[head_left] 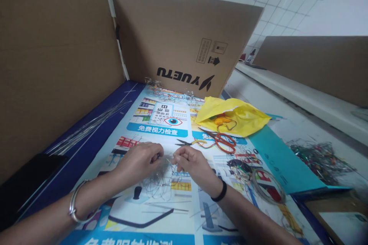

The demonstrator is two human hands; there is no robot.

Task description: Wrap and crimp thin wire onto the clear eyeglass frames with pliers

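My left hand [143, 159] is curled closed over the printed sheet, its fingertips pressed on thin silver wire. Close to its right, my right hand [191, 162] pinches the same wire between thumb and fingers. The thin silver wire [161, 180] hangs and lies as a loose tangle between and below both hands; its single strands are hard to follow. Just beyond my right hand lie red-handled scissors [225, 142] and a small pair of pliers [191, 142] with yellow and red handles, partly hard to make out.
Straight wires [89, 128] lie at the left beside a black object [37, 183]. A yellow bag [244, 116] gapes behind the scissors. A roll of clear tape [268, 185] and a heap of coloured wire [319, 160] are at the right. Cardboard panels [178, 34] stand behind.
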